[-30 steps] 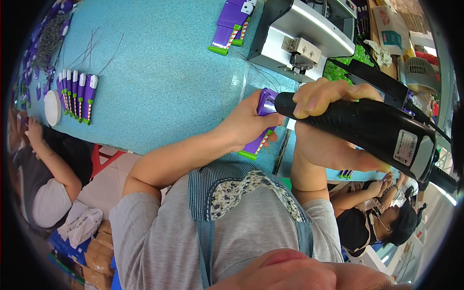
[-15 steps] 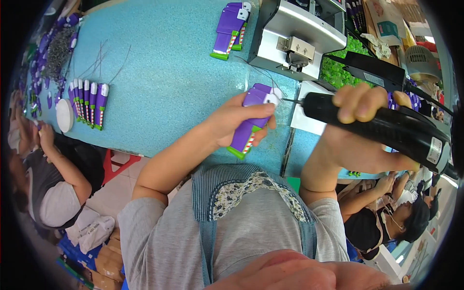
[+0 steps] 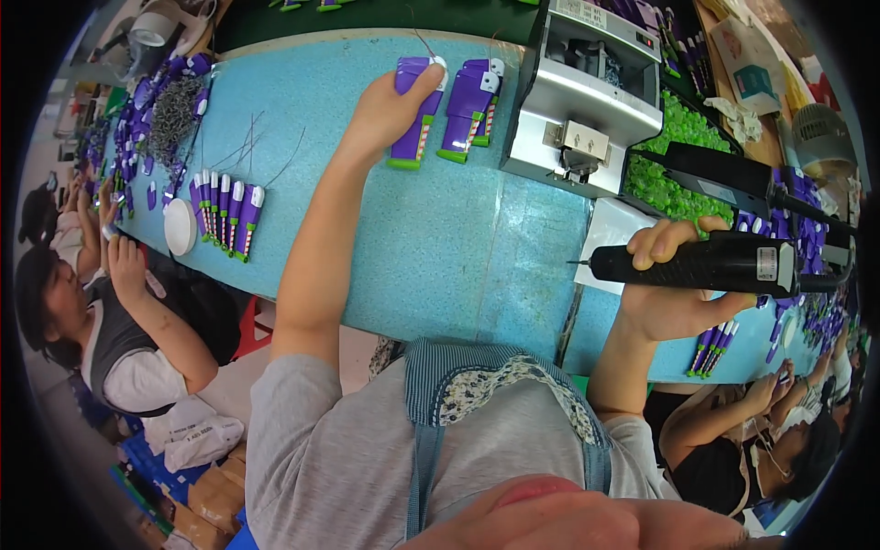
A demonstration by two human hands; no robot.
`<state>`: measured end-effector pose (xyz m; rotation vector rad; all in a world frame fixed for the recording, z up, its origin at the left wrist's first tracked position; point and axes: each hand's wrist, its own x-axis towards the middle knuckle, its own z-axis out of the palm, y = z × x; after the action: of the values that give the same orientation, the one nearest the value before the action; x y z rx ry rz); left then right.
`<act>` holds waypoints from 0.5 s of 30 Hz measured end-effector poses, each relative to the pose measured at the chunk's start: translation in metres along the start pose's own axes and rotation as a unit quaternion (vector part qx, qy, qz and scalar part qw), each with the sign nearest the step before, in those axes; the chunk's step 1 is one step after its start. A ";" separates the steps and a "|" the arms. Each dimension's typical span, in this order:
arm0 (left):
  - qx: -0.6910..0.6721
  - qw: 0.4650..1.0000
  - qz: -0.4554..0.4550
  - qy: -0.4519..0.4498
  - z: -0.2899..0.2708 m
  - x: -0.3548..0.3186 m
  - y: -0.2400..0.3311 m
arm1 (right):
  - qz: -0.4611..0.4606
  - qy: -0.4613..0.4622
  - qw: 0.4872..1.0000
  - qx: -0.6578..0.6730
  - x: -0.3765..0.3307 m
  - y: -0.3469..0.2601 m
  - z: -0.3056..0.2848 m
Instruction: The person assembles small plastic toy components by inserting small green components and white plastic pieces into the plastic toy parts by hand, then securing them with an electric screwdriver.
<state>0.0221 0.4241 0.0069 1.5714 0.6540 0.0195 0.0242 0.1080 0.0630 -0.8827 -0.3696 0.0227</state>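
Observation:
Far up the table, my left hand [image 3: 390, 110] is closed on a purple plastic toy part [image 3: 408, 133] with a white top corner, a red-and-white striped edge and a green end. The thumb lies over its top, and a thin wire sticks up there. Just right of it lie similar purple toy parts [image 3: 467, 110], partly overlapping. My right hand [image 3: 674, 284] is wrapped round a black electric screwdriver [image 3: 701, 261]. Its thin bit points left, over the table and apart from any part.
A silver screw feeder [image 3: 568, 137] stands at the back right, beside a heap of green pieces [image 3: 674, 137]. On the left are a row of purple parts [image 3: 225, 215], a white round lid [image 3: 181, 227] and a pile of grey wires [image 3: 174, 115]. Co-workers sit at both sides.
My left hand has carried the toy part away from the screwdriver tip, forward and left, to beside the other parts. The screwdriver has levelled out in my right hand.

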 end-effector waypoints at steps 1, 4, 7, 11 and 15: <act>0.150 0.985 0.064 0.064 -0.003 0.021 -0.013 | 0.004 -0.009 1.000 0.007 0.001 0.002 0.001; 0.291 0.932 0.123 0.177 0.007 0.028 -0.012 | 0.018 -0.013 1.000 0.018 -0.002 0.008 0.003; 0.279 0.894 0.239 0.256 0.010 0.013 -0.023 | 0.030 0.002 0.999 0.014 -0.005 0.011 0.006; 0.156 0.915 0.297 0.226 -0.010 -0.043 -0.024 | 0.030 -0.019 0.999 -0.003 -0.005 0.009 0.005; 0.318 0.855 0.276 0.303 -0.080 -0.105 -0.048 | 0.036 -0.027 0.999 -0.014 -0.004 0.012 0.008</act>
<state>-0.1153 0.4521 0.0113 2.3936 0.7010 0.8364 0.0197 0.1210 0.0577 -0.9244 -0.3886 0.1084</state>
